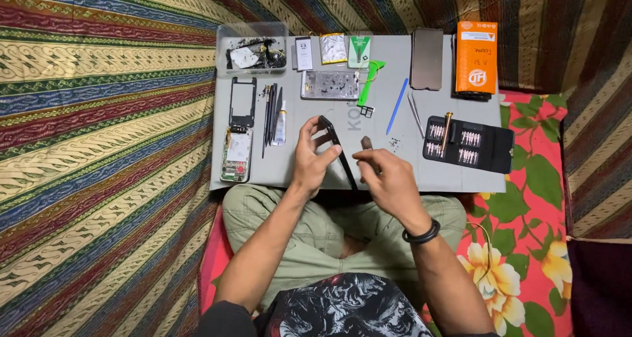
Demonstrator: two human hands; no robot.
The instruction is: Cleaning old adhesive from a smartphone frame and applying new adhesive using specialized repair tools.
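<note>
My left hand (311, 156) grips a thin black phone part (339, 154), held edge-on and tilted above the grey work mat (296, 172). My right hand (385, 177) is just to its right, fingers pinched on a small dark piece (367, 142) beside the black part. A black band sits on my right wrist. Both hands hover over the mat's near edge, above my crossed legs.
On the mat lie an opened phone body (237, 154), a black frame (243, 101), several thin tools and a glue tube (280, 123), a silver phone chassis (329, 84), a green tool (370, 80), blue pry stick (397, 106), tweezers, a screwdriver bit case (469, 144), an orange box (476, 57), a parts tray (253, 49).
</note>
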